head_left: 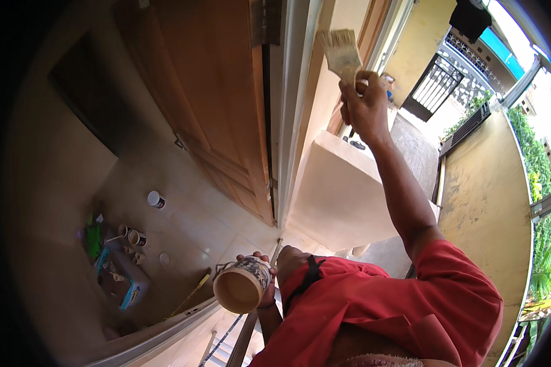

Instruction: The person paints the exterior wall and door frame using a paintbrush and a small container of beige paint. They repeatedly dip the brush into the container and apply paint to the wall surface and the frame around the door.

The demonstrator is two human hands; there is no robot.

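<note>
In my right hand (368,111), raised with the arm stretched out, a wide flat paintbrush (341,52) points its pale, paint-caked bristles upward. The bristles are close to the cream wall strip (317,76) beside the door frame; I cannot tell whether they touch it. Low in front of me, my left hand (269,295) is wrapped around a paint bucket (260,267). Its mouth is tilted toward me and its inside is coated beige. The bucket hides part of the left palm.
A brown panelled wooden door (196,85) stands left of the frame. On the tiled floor are a white tub (156,199), a smaller paint can (137,237), a yellow-handled tool (201,281) and a plastic box (131,287). A low wall block (340,183) juts out right of the frame.
</note>
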